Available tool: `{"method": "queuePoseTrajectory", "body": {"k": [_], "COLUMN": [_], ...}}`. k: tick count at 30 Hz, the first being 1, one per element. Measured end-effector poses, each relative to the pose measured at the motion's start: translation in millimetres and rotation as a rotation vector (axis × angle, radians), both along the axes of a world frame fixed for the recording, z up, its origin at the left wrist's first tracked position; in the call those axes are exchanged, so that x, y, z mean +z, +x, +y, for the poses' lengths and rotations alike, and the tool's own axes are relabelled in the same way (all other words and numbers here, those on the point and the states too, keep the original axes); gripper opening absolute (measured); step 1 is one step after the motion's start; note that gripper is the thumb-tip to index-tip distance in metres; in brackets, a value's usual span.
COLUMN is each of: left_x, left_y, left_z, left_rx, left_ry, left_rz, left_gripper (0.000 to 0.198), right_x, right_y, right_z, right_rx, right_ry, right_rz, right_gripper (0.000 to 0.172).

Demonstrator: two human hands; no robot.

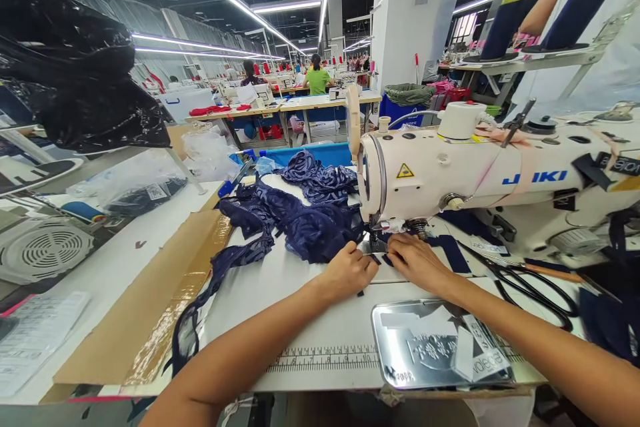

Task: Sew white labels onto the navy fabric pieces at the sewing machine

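My left hand [351, 271] is closed in front of the needle, its fingers pinched at the near edge of a navy lace bra [320, 230]. The bra lies bunched on the machine bed, with a strap trailing toward the front left edge. Just right of the presser foot [374, 238], my right hand [416, 258] is also closed, fingertips pressed together low on the bed. What sits between those fingertips is too small and covered to make out. Both hands work close beside the foot of a white sewing machine [425, 170].
Black scissors [537, 290] lie right of my right hand. A metal tin lid [415, 360] with paper labels rests near the front edge, over a printed ruler [320, 359]. Cardboard [150, 293] covers the left side. Thread cones [503, 27] stand at upper right; co-workers sit farther back.
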State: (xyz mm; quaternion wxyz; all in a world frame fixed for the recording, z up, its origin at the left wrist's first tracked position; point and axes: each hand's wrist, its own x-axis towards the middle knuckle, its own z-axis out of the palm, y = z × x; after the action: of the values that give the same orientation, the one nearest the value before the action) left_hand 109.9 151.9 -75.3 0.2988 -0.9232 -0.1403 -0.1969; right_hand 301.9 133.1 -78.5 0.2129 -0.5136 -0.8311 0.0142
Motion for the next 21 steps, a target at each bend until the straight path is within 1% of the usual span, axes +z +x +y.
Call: {"method": "queuePoseTrajectory", "body": {"k": [2, 5, 14, 17, 21], "left_x": [-1.2, -1.8, -2.2, -2.1, -0.5], "left_y": [-0.9, -0.2, 3.9, 3.8, 4.2], "left_z": [0.2, 0.8, 3.5, 3.6, 4.0], "left_rx": [-0.014, -0.019, -0.031, -0.024, -0.007], "left_ry": [0.024, 0.033, -0.009, -0.038, -0.09], "left_rz": [-0.042, -0.04, 0.016, 0.061, 0.144], "left_gripper": [0.019, 0.02, 0.022, 0.022, 0.022], "right_x": [-2.3, -4.0, -9.9, -11.0, -10.3], "right_y": [-5.4, -10.8, -13.7, -14.9, -16.4], "right_z": [3.5, 7.6, 8.9, 7.5, 5.1], "right_rx": [-0.012, -0.015, -0.025, -0.031, -0.049], "right_ry": [-0.091, -0.131, -0.135, -0.099, -0.045], "right_rz": [0.133, 0.224, 0.308, 0.318, 0.274], "right_gripper": [0.019, 0.021, 0.023, 0.023, 0.022]}}
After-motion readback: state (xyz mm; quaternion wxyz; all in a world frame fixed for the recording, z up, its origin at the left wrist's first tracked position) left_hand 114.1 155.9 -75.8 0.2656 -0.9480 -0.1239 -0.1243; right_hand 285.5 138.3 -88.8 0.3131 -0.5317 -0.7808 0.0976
